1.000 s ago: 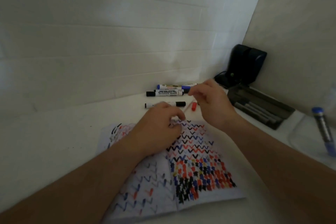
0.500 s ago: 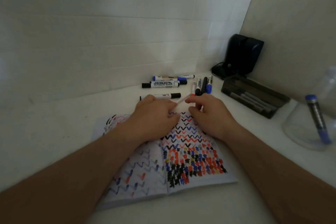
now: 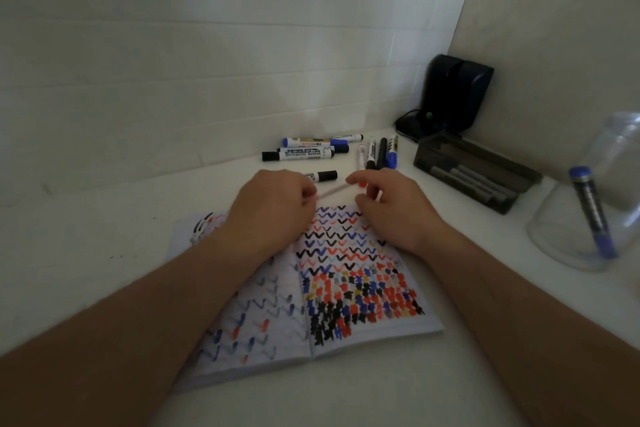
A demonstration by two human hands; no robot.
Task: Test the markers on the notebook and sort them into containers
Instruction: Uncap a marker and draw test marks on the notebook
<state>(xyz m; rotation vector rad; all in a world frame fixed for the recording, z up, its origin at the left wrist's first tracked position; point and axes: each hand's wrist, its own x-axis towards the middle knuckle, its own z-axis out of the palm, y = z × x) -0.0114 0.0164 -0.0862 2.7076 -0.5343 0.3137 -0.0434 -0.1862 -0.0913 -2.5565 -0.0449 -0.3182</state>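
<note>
An open notebook (image 3: 346, 288) full of red, blue and black zigzag marks lies on the white counter. My left hand (image 3: 273, 211) grips the body of a thin white marker (image 3: 334, 190) just above the top of the page. My right hand (image 3: 391, 208) pinches that marker's red cap end (image 3: 362, 184). Behind the hands lie several loose markers: a black-capped one (image 3: 323, 176), two lying sideways (image 3: 304, 152) and a group pointing away (image 3: 379, 156).
A dark tray (image 3: 433, 158) holding grey markers stands at the right, by a black device (image 3: 453, 94) in the corner. A clear glass jar (image 3: 561, 236) at the far right holds a blue marker (image 3: 590, 211). White tiled wall runs behind.
My right hand came down from above the markers to the top of the notebook and now meets the left hand on the thin marker. The view shifted slightly.
</note>
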